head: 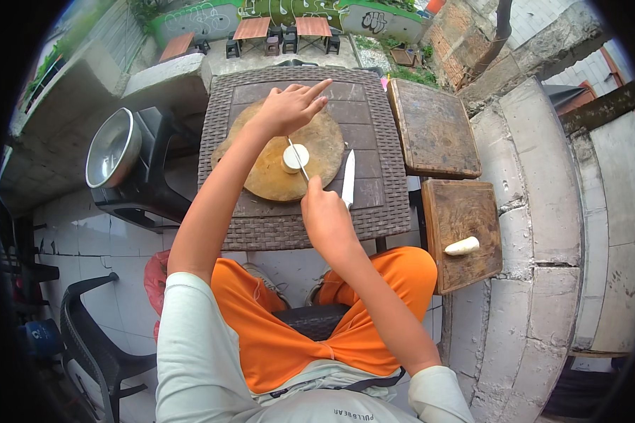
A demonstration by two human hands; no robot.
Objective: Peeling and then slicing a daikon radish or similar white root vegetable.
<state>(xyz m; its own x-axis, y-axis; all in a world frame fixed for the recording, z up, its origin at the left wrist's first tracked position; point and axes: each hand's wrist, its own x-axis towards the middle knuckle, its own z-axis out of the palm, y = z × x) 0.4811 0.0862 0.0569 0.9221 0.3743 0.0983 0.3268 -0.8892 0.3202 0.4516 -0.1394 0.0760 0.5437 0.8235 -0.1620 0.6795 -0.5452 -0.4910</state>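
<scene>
A thick, round white vegetable piece (292, 165), maybe daikon, stands on a round wooden chopping board (267, 180). Across its top lies a narrow knife blade (298, 156), seen nearly edge-on. My right hand (325, 209) grips this knife's handle at the near edge of the board. My left hand (293, 108) is over the far part of the board, fingers stretched and spread, by the blade's far end. Whether its palm touches the blade is hidden. A second knife (349, 174) lies to the right of the board, partly behind my right hand.
The board rests on a brown woven-pattern table (275, 232). At right stand two wooden-topped surfaces, the far one (434, 127) and the near one (463, 211), which bears a tapered white root piece (461, 246). A metal bowl (114, 150) sits on a black plastic stool (161, 174) at left.
</scene>
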